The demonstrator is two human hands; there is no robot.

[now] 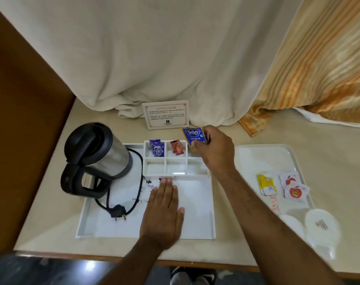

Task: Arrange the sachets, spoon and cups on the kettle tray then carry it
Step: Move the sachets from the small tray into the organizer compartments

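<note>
A white kettle tray (195, 231) lies on the beige counter, with a steel and black kettle (96, 157) at its left and a small compartment box at its back. A purple sachet (157, 150) and a red sachet (177, 148) stand in two back compartments. My right hand (214, 150) holds a blue Tetley tea sachet (194, 136) over the back right compartment. My left hand (164, 206) rests flat, fingers together, on the tray floor. Yellow sachets (267, 184), white sachets with a red apple print (294, 187) and two upside-down cups (321, 223) sit on a second tray at the right.
The cream serving tray (263, 153) lies right of the kettle tray. The kettle's cord and plug (118, 212) lie on the tray floor with dark specks. A printed card (166, 115) stands at the back against a white curtain. A wooden wall is at the left.
</note>
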